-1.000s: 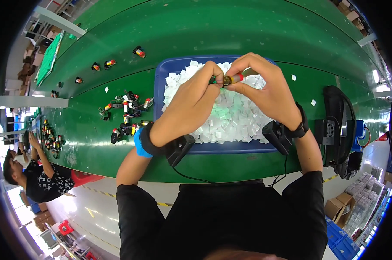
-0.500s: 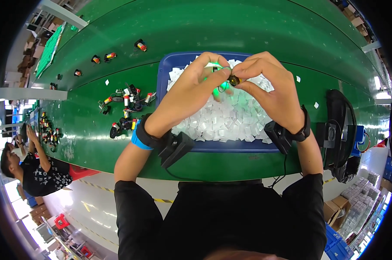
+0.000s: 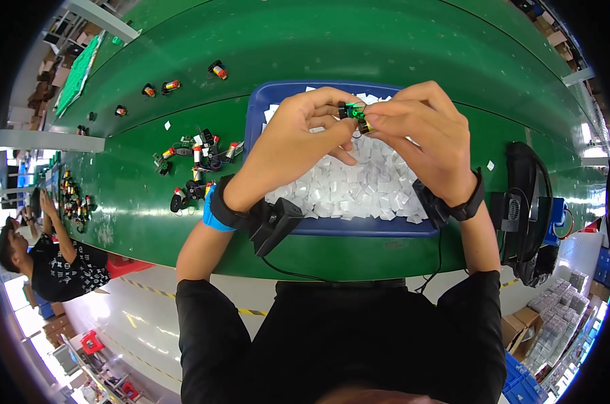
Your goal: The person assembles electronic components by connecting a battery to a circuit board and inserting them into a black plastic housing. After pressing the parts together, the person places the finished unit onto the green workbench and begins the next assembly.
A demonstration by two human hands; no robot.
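Above the tray, my two hands hold a small electronic assembly (image 3: 352, 110) with a black part and a green-lit section. A small dark-and-yellow cylinder (image 3: 364, 126) shows just below it, between my fingertips. My left hand (image 3: 295, 138) is closed with thumb and fingers on the assembly's left side. My right hand (image 3: 426, 131) pinches at the cylinder and the assembly's right side; fingers partly hide the grip. Beneath both hands lies a blue tray (image 3: 359, 227) full of small white square pieces (image 3: 345, 192).
Several small assemblies with red-yellow cylinders and wires (image 3: 197, 156) lie left of the tray, with others in a row (image 3: 171, 85) farther back. A black bag-like object (image 3: 524, 195) stands at right. A co-worker (image 3: 62, 262) sits at the far left of the green table (image 3: 386, 40).
The assembly has turned between my fingers, so its black part now shows and the green glow looks smaller. My left fingers have shifted, and my right hand has moved slightly right.
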